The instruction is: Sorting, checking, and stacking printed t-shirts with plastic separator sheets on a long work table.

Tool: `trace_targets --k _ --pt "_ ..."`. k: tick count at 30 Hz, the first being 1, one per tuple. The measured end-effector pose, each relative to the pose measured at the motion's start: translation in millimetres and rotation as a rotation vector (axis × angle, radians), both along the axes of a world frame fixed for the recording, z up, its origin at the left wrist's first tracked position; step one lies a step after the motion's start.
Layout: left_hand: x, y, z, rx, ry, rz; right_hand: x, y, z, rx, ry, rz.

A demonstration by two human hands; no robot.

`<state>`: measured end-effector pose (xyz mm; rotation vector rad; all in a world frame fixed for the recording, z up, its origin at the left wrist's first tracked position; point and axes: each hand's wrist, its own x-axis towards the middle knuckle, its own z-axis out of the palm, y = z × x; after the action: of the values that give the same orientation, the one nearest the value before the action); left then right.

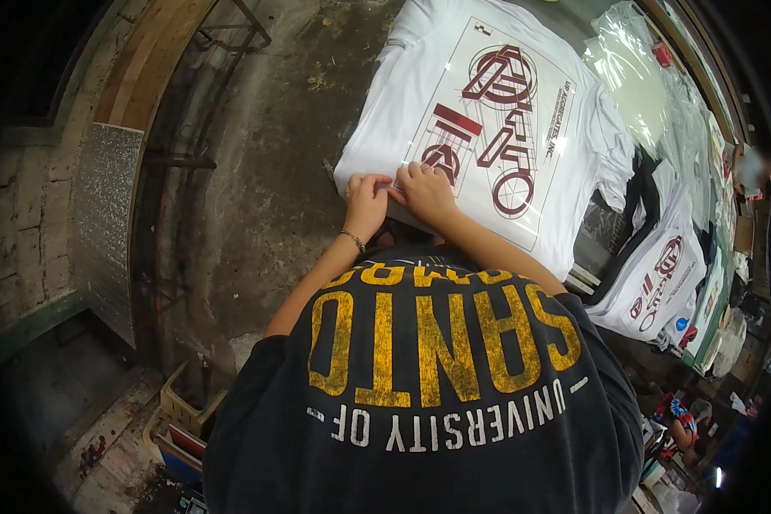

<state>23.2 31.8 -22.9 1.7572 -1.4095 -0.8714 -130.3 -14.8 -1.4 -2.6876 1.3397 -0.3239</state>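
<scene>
A white T-shirt [364, 146] lies spread in front of me, bearing a large dark red and black printed design. Over the design is a glossy clear film sheet [480, 218] with a straight edge. My left hand [366, 206] is closed at the film's near left corner, fingers curled and thumb against the index finger. Beside it, nearly touching, my right hand [426, 193] has bent fingers over the same corner, its thumb meeting the left fingertips. Both hands appear to pinch the film there; the exact grip is partly hidden by the fingers.
To the right, another printed white shirt [660, 283] lies beside dark cloth [644, 201]. Clear plastic bags [630, 77] sit beyond the shirt. A wooden-topped bench [150, 60] runs along the left, and a yellowish crate [184, 398] stands at the lower left.
</scene>
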Motion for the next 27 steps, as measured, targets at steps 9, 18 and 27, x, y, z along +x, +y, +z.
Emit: trace_targets --k 9,18,27 --pt "1.9 -14.4 13.0 -0.122 -0.108 -0.046 -13.3 -10.2 -9.5 0.039 -0.009 0.184" --pt "-49.8 -26.3 35.1 -0.308 -0.379 -0.251 -80.7 -54.4 8.5 0.274 -0.262 -0.319" --pt "-68.4 -38.5 24.9 -0.250 -0.398 -0.338 -112.8 15.1 20.0 0.176 -0.302 -0.023"
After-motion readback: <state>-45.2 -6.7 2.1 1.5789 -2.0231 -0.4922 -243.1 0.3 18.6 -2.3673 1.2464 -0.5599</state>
